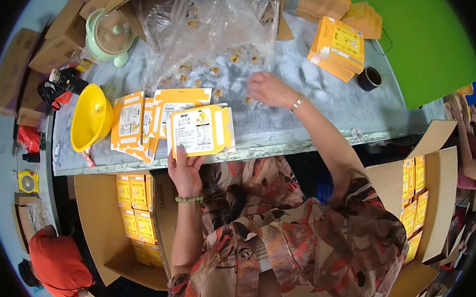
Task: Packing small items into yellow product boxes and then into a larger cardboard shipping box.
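My left hand (184,168) grips a flat yellow-and-white carton (200,130) by its near edge, thumb on top. The carton lies over the table's front edge, partly covering other flattened cartons (134,121) to its left. Over the middle of the table, my right hand (270,90) is reaching out, its fingers smeared by motion. Around it lie small clear-wrapped pieces (214,70) with yellow on them, and one wrapped piece (248,99) is just under the hand. Whether my right fingers hold anything is hidden by the blur.
A large carton lined with clear plastic (210,21) opens at the back. Left stand a yellow bowl (91,118) and a green lidded pot (111,34). Stacked cartons (337,46) and a dark cup (369,78) sit right. Boxes of packed yellow cartons (136,207) flank me.
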A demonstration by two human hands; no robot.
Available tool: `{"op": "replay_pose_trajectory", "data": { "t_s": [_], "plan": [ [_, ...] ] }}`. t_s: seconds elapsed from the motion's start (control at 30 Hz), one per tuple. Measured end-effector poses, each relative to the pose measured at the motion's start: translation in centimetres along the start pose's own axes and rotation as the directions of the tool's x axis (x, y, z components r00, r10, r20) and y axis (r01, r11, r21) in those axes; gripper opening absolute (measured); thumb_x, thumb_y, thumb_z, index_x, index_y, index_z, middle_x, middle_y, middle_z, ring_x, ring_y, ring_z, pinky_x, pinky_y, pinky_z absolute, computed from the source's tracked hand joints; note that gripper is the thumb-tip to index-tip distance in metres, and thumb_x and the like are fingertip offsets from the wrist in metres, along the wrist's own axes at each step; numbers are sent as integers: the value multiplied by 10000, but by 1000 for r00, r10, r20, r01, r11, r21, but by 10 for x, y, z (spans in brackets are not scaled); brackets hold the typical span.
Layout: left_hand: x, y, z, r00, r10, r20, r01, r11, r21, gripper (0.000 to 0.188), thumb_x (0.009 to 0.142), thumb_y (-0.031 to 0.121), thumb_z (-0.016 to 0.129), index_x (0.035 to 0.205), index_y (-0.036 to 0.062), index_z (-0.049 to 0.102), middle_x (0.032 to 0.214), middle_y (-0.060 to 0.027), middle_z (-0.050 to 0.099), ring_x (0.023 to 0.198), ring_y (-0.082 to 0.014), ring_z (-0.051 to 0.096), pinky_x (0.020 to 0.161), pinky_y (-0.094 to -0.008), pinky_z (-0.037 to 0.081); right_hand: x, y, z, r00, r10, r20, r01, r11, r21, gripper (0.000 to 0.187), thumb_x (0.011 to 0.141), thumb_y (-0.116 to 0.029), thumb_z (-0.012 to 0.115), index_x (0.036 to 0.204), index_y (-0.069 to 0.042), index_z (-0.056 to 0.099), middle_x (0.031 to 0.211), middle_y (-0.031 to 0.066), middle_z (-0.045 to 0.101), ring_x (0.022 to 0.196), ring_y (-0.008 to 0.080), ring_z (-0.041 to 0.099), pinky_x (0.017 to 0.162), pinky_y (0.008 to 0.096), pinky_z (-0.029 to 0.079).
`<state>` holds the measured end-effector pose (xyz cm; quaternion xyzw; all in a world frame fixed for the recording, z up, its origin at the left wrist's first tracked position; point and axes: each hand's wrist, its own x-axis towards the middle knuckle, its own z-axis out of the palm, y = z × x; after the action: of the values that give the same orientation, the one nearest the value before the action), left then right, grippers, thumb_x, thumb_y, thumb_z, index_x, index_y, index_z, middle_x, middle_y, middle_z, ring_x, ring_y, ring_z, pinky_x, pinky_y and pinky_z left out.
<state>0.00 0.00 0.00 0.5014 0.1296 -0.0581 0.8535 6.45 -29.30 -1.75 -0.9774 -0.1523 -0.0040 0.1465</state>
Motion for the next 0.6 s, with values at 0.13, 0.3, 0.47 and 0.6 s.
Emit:
{"op": "replay_pose_trajectory", "data": {
  "t_s": [0.13, 0.3, 0.47, 0.6],
  "plan": [
    [7, -6, 15, 1000, 32, 0, -31, 998, 50, 278, 817, 171, 468, 1050, 35, 401, 930, -113, 523, 752, -197, 575, 583, -283, 513, -46, 4, -19, 984, -72, -162, 113, 960, 258, 454, 671, -251, 590, 1071, -67, 477, 1064, 107, 446, 1018, 268, 404, 881, 341, 308],
    [15, -13, 30, 987, 151, -51, -145, 983, 115, 286, 813, 173, 479, 1051, 31, 406, 898, -76, 522, 734, -165, 562, 575, -262, 506, -75, 12, -54, 968, 251, 20, -249, 944, 216, 724, 533, -308, 690, 1152, -84, 389, 1066, 146, 396, 983, 299, 420, 826, 333, 371],
    [28, -27, 51, 990, 134, -44, -123, 974, 191, 320, 800, 195, 504, 1072, 55, 411, 886, -62, 527, 713, -131, 546, 533, -240, 485, -71, -6, -33, 955, 211, 207, -243, 960, 143, 803, 488, -297, 705, 1179, -95, 349, 1119, 170, 334, 965, 314, 431, 811, 322, 383],
    [34, -33, 66, 999, 35, -3, -33, 963, 268, 273, 809, 178, 485, 1053, 74, 421, 856, -89, 547, 684, -176, 568, 541, -275, 503, -52, -23, -10, 978, 181, 103, -201, 949, 243, 787, 491, -269, 712, 1168, -76, 361, 1062, 162, 385, 933, 307, 450, 802, 316, 388]
  ]
}}
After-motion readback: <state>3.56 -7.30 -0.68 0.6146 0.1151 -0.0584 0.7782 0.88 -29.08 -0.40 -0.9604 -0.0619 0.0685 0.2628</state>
